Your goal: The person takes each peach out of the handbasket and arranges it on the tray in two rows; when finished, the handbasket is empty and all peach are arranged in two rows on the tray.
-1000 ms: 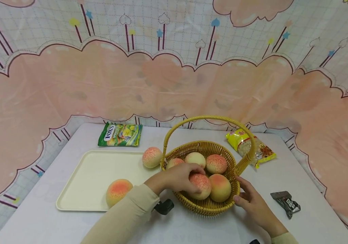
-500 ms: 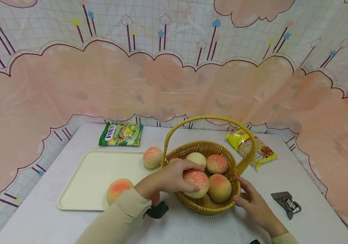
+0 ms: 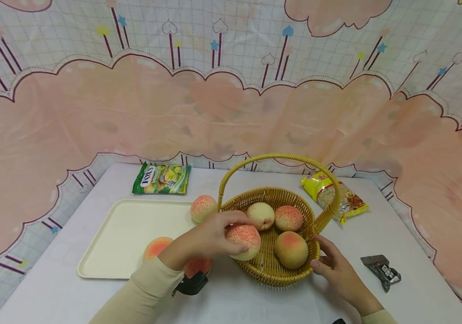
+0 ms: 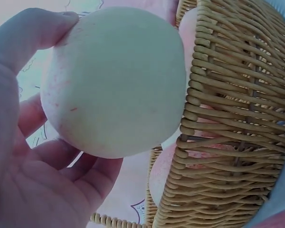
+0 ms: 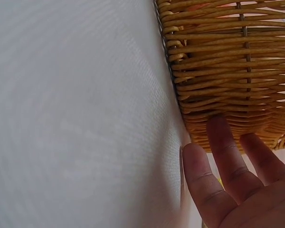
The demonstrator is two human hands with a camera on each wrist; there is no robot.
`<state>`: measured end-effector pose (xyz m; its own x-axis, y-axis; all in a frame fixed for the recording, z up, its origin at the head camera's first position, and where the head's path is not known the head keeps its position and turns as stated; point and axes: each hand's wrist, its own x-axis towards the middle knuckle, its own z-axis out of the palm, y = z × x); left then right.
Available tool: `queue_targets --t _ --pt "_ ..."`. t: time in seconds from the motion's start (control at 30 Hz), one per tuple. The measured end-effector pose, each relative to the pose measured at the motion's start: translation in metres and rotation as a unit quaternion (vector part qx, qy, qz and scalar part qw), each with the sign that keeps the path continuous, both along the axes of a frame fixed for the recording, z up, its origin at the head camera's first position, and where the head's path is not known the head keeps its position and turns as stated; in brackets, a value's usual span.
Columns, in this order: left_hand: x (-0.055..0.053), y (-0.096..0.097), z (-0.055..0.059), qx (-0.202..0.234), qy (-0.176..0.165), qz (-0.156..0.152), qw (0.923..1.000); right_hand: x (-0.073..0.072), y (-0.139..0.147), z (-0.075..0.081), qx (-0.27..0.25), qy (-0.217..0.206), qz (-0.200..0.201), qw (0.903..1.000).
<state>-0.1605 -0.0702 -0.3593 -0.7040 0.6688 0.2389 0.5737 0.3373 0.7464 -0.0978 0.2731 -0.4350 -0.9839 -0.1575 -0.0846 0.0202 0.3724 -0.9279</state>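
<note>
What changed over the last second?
The left hand, already gripping a speckled peach, carried it left from inside the basket to its left rim. Nothing newly gripped or released.

Unchanged: basket, right hand at its right side, tray, green bag, yellow bag, dark wrapper.

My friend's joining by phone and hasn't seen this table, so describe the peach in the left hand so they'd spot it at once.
Find the wicker basket with the tall arched handle. At its left side, the left hand grips a round peach, speckled red on top and pale below. It alone is held, unlike the cream peach inside the basket.
</note>
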Motion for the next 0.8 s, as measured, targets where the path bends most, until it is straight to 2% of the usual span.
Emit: queue_targets --t 0.27,0.57,0.67,0.8 --pt "0.005 -0.002 -0.006 0.001 0.003 -0.016 0.9999 0.001 -0.001 0.001 -0.007 -0.006 0.0 1.0" --pt "0.007 -0.005 -0.006 -0.016 -0.006 -0.028 0.9995 0.001 0.0 0.002 -0.005 0.003 0.002 1.0" --pt "0.008 -0.01 -0.004 -0.026 -0.005 -0.022 0.9994 0.001 0.001 0.002 -0.008 0.005 0.004 0.9999" --pt "0.008 -0.023 0.001 -0.048 -0.018 0.007 0.9987 0.001 0.001 0.002 -0.008 0.004 0.004 1.0"
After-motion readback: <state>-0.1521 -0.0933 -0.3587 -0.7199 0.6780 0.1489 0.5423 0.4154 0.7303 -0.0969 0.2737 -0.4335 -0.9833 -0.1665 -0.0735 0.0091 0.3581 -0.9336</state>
